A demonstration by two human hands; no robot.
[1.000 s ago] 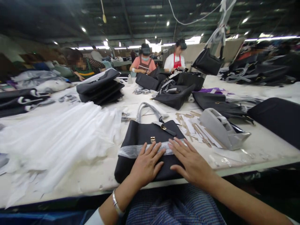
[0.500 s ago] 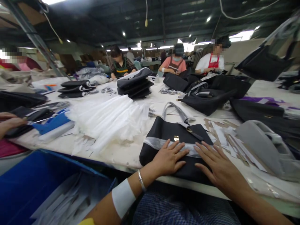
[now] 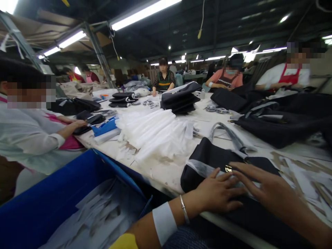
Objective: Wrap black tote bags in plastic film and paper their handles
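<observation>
Change since the earlier frames: The view had swung to the left, so the black flat leather handbag sat at the lower right of the picture. Both hands had stayed on it. A blue plastic bin and a co-worker's hand had come into view on the left.
Left hand: It lay palm down on the handbag front, fingers straight and flat, closed on nothing. The fingertips touched the clear plastic wrap strip.
Right hand: It lay flat with fingers spread, over the strip and just beside the gold metal clasp. It gripped nothing.
Handbag position: It lay flat on the white tabletop at the near edge. Its grey wrapped handle pointed away, near the pile of white translucent plastic sleeves.
Step in hand (judged): The strip was being pressed smooth across the bag front.
Next move calls for (judged): Even pressure from both palms, strokes outward toward the strip ends, and care that the bag did not slide off the near edge. The strip's right end was hidden under the right hand, so its seating could not be told.
</observation>
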